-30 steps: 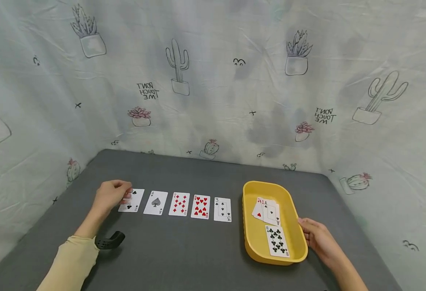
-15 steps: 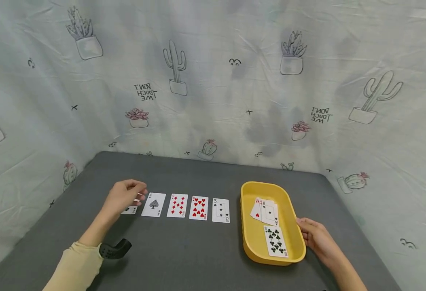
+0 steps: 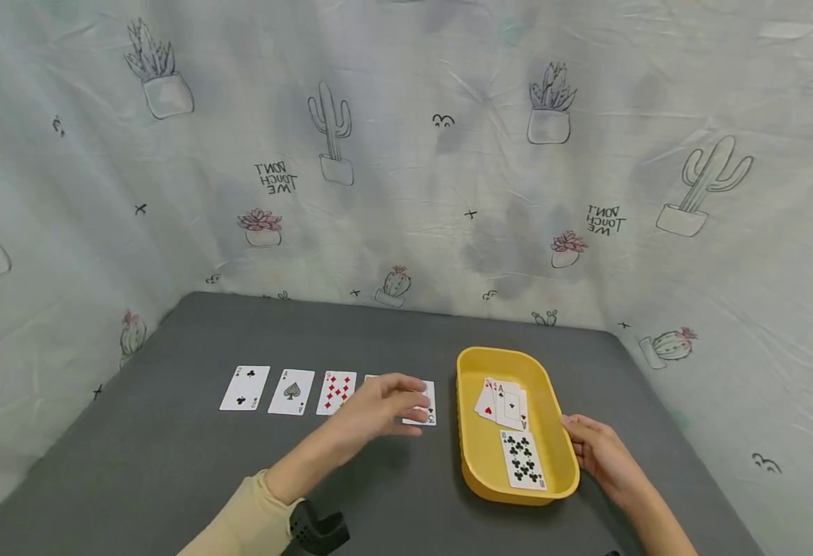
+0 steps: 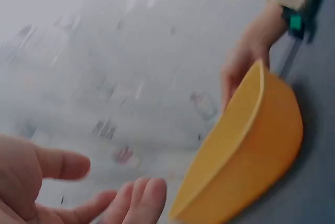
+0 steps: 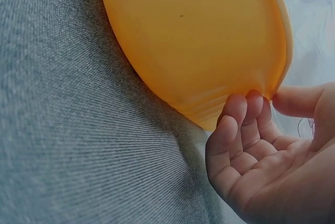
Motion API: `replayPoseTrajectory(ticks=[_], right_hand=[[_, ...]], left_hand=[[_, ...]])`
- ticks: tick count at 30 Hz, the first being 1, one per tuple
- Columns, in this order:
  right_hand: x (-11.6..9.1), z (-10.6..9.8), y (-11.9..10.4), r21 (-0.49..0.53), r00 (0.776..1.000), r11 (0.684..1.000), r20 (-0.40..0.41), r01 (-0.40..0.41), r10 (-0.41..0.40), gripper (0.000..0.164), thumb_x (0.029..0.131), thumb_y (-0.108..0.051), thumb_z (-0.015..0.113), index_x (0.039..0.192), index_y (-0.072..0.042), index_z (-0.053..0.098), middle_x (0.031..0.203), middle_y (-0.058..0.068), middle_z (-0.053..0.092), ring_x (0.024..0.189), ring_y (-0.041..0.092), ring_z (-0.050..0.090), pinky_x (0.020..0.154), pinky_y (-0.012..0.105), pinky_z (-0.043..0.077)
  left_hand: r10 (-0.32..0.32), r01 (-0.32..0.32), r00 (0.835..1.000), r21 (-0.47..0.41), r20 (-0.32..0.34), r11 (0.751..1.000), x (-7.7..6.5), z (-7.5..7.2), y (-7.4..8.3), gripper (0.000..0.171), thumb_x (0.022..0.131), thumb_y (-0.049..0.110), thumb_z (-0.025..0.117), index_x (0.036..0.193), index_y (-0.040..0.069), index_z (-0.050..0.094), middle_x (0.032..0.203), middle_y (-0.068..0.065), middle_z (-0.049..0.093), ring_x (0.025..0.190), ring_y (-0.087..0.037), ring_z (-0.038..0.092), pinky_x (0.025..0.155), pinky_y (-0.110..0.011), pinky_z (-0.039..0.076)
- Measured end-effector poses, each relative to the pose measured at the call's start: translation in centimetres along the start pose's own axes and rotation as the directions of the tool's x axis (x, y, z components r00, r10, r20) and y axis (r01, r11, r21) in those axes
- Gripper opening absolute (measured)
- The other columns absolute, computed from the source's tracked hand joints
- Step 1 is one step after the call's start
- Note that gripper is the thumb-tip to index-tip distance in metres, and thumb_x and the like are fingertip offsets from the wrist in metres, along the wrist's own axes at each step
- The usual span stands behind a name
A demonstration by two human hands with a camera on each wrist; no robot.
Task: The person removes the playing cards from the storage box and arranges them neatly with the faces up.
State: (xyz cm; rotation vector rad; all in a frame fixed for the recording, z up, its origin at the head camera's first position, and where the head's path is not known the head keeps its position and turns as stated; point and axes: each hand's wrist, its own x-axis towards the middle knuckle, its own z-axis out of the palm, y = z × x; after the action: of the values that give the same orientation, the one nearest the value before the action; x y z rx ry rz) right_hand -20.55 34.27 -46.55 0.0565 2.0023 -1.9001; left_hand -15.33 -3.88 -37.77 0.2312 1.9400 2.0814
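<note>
My left hand [image 3: 378, 405] hovers over the right end of a row of playing cards. In the left wrist view its thumb and fingers [image 4: 149, 198] stand apart with nothing between them. The three of clubs [image 3: 429, 398] shows partly past the fingertips; the ten of hearts is mostly covered. Left of these lie the nine of diamonds [image 3: 335, 391], the ace of spades [image 3: 291, 391] and the two of clubs [image 3: 245, 388]. My right hand [image 3: 604, 455] pinches the right rim of a yellow tray [image 3: 472, 471], thumb at the edge, fingers [image 5: 235, 109] against the outer wall.
Inside the tray lie the ten of clubs [image 3: 523, 461] and, above it, the ace of clubs [image 3: 510, 409] overlapping red-marked cards. A dark grey cloth [image 3: 135, 463] covers the table. A printed curtain [image 3: 406, 154] hangs behind and at both sides.
My left hand has moved right from the two of clubs, along the row, to over the ten of hearts and three of clubs. The two of clubs now lies uncovered; my right hand stays at the tray.
</note>
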Motion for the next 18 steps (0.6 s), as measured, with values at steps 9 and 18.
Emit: replayPoseTrajectory(ticks=[9, 18], right_hand=[[0.3, 0.6, 0.1, 0.011, 1.000, 1.000, 0.003, 0.024, -0.024, 0.029, 0.103, -0.028, 0.052, 0.098, -0.001, 0.061, 0.087, 0.007, 0.063, 0.080, 0.018, 0.063, 0.072, 0.034, 0.054], [0.4, 0.5, 0.0, -0.004, 1.000, 1.000, -0.001, 0.025, -0.025, 0.031, 0.104, -0.029, 0.051, 0.099, 0.001, 0.060, 0.088, 0.007, 0.063, 0.081, 0.018, 0.063, 0.073, 0.034, 0.055]], left_hand=[[-0.044, 0.049, 0.996, -0.061, 0.080, 0.997, 5.0, 6.5, 0.1, 0.030, 0.094, 0.012, 0.066, 0.119, -0.005, 0.062, 0.105, -0.010, 0.066, 0.095, -0.025, 0.068, 0.081, -0.036, 0.056], [-0.285, 0.280, 0.958, -0.103, -0.039, 0.955, 7.4, 11.4, -3.2, 0.047, 0.091, 0.009, 0.061, 0.130, -0.013, 0.047, 0.119, -0.024, 0.055, 0.109, -0.043, 0.058, 0.095, -0.058, 0.044]])
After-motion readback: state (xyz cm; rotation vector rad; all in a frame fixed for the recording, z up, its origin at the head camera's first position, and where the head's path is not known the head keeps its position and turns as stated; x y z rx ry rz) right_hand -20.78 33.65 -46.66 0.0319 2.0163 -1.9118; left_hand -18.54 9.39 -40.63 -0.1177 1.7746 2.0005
